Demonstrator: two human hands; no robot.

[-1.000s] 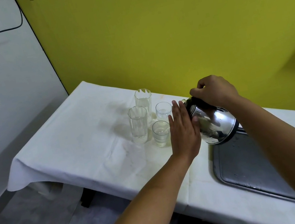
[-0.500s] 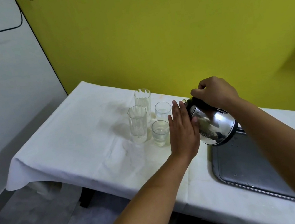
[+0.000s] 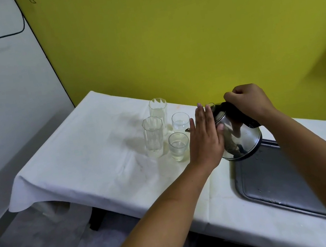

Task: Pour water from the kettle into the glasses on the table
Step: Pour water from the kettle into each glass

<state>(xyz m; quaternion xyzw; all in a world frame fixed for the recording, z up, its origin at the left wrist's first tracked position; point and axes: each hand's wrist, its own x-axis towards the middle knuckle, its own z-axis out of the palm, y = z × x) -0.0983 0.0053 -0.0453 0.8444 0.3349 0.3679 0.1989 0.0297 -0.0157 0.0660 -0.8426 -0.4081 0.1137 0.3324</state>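
Observation:
A shiny steel kettle (image 3: 241,138) is tilted toward the glasses, its base lifted over the tray's near corner. My right hand (image 3: 248,102) grips its black handle from above. My left hand (image 3: 204,138) lies flat, fingers straight, against the kettle's left side and hides most of the spout. Several clear glasses stand in a cluster on the white table (image 3: 90,157): two tall ones (image 3: 154,139) (image 3: 159,115) and two short ones (image 3: 179,146) (image 3: 180,121). The short ones hold some water.
A grey metal tray (image 3: 275,182) with water drops lies on the table's right part, under my right forearm. The yellow wall runs close behind the glasses. The table's front edge drops to a grey floor.
The kettle has tipped slightly further toward the glasses and sits a little lower. Both hands stay where they were on it.

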